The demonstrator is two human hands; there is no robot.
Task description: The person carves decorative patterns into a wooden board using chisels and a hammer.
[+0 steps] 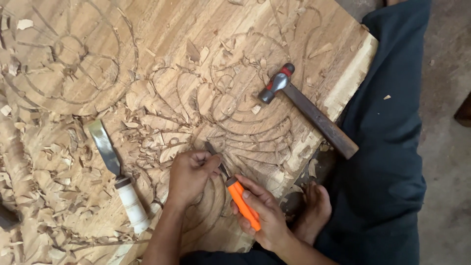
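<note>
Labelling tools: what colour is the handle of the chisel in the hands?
Bright orange handle, gripped by the right hand; head view.

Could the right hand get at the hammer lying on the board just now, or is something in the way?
Probably yes, but not at once. The hammer lies free on the carved board, nothing on it, up and to the right of the right hand. That hand, though, is wrapped round the orange-handled chisel, so it would have to put it down first.
</note>
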